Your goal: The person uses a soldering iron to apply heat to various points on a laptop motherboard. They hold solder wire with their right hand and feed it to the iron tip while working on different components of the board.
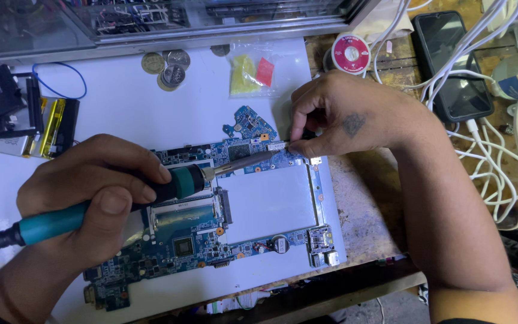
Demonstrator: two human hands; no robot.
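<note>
Two hands, left hand [91, 192] gripping soldering iron [169, 186], circuit board [211, 234]

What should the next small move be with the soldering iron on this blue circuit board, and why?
Probably ease the iron tip the last bit forward onto the small pale part that the right hand pinches at the upper edge of the circuit board. The left hand already aims the soldering iron there, and the tip sits just short of the fingertips, so go slowly.
</note>
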